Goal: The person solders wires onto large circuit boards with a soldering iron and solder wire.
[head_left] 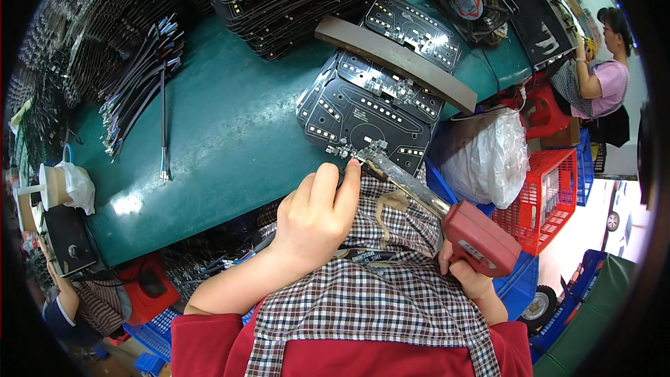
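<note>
A: Item one, and its markings?
B: Black circuit board (370, 122), pale rectangular components in rows; fine white print, too small to read. Soldering gun (481, 237), dark red body, pale oval mark. Checked apron (391, 304), dark patch with pale lettering at the chest.

A: Position relative to the hands?
B: Board on the green table (223, 126), near its edge, just beyond the left hand (317, 202). That hand is pinched on a dark cable (340, 179) at the board's near edge; the fingers hide most of the cable's end. Right hand (467, 276) lower and to the right, clamped round the soldering gun's handle, its metal tip at the same edge, beside the left fingertips.

A: Obstructions?
B: One dark bar (394, 63), laid slantwise over the board's far part, covering a strip of it.

A: Surroundings?
B: Stacked black boards (279, 0), beyond; cable bundle (143, 77), left, with one loose cable (163, 112) beside it; fan (466, 1), far right, round red-and-white label; white plastic bag (488, 157), right of the board; red crate (551, 202), next to the bag; co-worker (604, 84), farther right.
</note>
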A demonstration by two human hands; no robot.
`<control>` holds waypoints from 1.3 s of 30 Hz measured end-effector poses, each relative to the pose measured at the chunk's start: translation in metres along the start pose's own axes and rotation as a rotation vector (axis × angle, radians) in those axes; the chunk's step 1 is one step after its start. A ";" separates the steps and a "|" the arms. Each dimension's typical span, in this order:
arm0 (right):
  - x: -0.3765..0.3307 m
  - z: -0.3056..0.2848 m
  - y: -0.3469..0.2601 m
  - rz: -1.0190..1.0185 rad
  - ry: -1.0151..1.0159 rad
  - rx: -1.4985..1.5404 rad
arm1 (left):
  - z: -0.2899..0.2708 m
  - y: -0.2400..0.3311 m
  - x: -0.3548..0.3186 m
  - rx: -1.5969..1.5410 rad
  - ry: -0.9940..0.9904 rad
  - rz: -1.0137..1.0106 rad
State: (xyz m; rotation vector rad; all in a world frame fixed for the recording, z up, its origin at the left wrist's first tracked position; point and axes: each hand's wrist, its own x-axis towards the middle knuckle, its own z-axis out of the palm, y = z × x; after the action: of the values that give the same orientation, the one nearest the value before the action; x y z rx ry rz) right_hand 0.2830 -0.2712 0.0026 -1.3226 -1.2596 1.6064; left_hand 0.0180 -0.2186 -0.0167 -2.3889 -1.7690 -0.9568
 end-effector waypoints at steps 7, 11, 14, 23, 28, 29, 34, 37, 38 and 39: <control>0.002 -0.007 0.006 0.025 -0.062 0.027 | -0.003 -0.003 0.000 0.074 -0.029 0.074; 0.015 -0.009 -0.006 -0.438 -0.162 -0.727 | -0.004 -0.001 0.002 0.109 -0.044 0.085; 0.017 -0.002 -0.012 -0.379 -0.090 -0.606 | -0.005 0.005 0.005 0.064 -0.040 0.021; 0.004 0.001 -0.010 -0.145 0.021 -0.156 | -0.008 -0.001 0.008 0.073 -0.058 0.014; 0.013 0.003 -0.010 -0.104 -0.007 0.147 | -0.007 -0.021 0.013 -0.021 0.014 -0.113; 0.018 0.006 -0.008 -0.133 0.014 0.208 | -0.005 -0.023 0.013 -0.044 0.018 -0.104; 0.069 0.035 -0.018 -0.256 0.039 0.305 | 0.001 -0.024 0.011 -0.114 0.110 -0.115; 0.097 0.048 -0.024 -0.306 -0.019 0.319 | 0.000 -0.028 0.011 -0.146 0.121 -0.092; 0.103 0.052 -0.024 -0.356 -0.043 0.235 | 0.001 -0.029 0.011 -0.169 0.121 -0.092; 0.107 0.054 -0.022 -0.404 -0.067 0.148 | 0.001 -0.029 0.010 -0.170 0.119 -0.090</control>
State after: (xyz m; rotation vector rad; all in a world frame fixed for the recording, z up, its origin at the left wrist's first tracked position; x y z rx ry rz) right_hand 0.2037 -0.1795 -0.0077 -0.8629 -1.3203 1.4317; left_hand -0.0050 -0.1993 -0.0221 -2.3059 -1.8354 -1.2806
